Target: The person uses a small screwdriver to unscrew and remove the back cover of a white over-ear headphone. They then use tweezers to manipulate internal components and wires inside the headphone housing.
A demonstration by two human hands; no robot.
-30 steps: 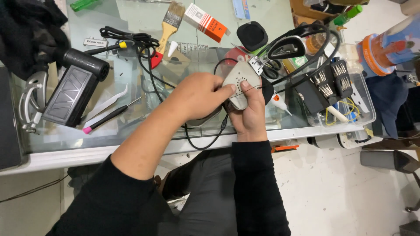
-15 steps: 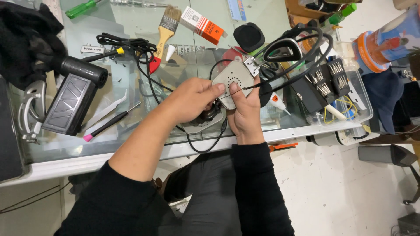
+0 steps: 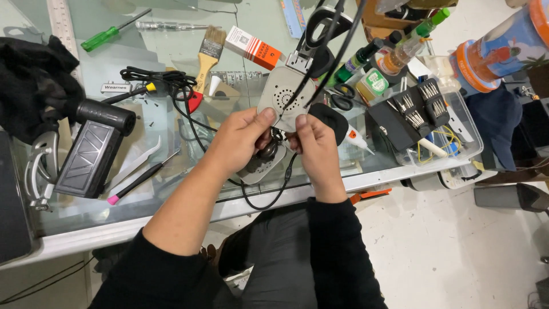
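Both hands worked over the front edge of the glass desk (image 3: 86, 226). The left hand (image 3: 237, 140) had its thumb pressed on the lower rim of a grey perforated headphone earcup plate (image 3: 284, 97), the other fingers curled under it. The right hand (image 3: 314, 143) pinched the same rim, thumb and forefinger closed on the plate beside the black cable (image 3: 269, 200) that looped down past the desk edge. The plate was held raised, tilted toward the person, above a second grey shell (image 3: 263, 166) lying on the glass.

Risks as judged:
- Thin wires likely ran between plate and headband (image 3: 320, 26); a hard pull could tear a solder joint.
- The hanging cable loop could snag on a knee and jerk the part from the fingers.
- Small black screws (image 3: 153, 109) lay loose on the glass toward the back left; a sweep of the forearm could scatter them.
- The open tray of screwdriver bits (image 3: 420, 109) sat at the right edge, close to the elbow's path.
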